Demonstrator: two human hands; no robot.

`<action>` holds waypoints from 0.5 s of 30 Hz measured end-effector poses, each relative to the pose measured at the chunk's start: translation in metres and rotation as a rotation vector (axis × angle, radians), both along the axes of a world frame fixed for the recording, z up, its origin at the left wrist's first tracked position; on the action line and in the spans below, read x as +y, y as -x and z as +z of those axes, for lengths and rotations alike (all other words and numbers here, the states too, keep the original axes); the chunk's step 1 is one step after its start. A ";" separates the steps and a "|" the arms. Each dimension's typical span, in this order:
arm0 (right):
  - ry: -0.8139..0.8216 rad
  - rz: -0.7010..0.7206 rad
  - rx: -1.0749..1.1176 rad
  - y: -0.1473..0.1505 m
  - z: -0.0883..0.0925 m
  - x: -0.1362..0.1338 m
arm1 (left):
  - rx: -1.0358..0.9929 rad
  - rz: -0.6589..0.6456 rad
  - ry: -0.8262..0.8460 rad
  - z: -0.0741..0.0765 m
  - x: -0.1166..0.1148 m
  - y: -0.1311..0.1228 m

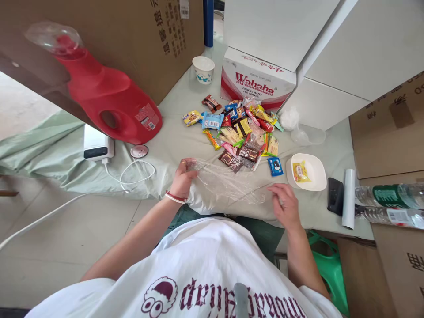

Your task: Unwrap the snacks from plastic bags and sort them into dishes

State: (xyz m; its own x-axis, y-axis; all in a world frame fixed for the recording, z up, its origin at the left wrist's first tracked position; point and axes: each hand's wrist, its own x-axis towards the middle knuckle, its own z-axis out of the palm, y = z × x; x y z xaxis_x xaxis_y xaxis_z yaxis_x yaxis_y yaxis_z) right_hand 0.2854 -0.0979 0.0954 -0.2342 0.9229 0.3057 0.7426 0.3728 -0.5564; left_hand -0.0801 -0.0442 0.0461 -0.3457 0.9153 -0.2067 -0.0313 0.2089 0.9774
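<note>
A clear plastic bag [228,181] lies stretched between my two hands at the cloth's front edge. My left hand [184,176] pinches the bag's left end. Beside its right end is my right hand [284,203], fingers apart, with nothing visible in it. Just beyond the bag, a pile of wrapped snacks [243,128] in many colours spreads over the pale green cloth [175,132]. One blue packet [275,166] sits apart at the pile's right. Farther right, a white square bowl [317,172] holds a yellow packet [300,171].
Left: a red jug [112,97], a white power bank [96,143] with a cable. Back: a paper cup [203,70], a Wahaha box [256,79]. Right: a clear plastic container [308,134], a phone [335,196], a white roll [349,198], bottles [391,195]. A green stool [331,269] stands below.
</note>
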 end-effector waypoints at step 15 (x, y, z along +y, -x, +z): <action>-0.006 0.352 -0.075 0.085 -0.070 -0.013 | 0.904 -0.570 -0.100 -0.003 0.034 -0.045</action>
State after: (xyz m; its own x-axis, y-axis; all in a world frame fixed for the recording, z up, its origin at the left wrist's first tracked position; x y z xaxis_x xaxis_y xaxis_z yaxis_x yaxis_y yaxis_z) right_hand 0.2004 -0.1113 0.0255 -0.5593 0.7799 0.2811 0.6068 0.6162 -0.5022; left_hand -0.0353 -0.0102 0.0431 0.1506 0.9886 -0.0031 0.7891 -0.1183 0.6028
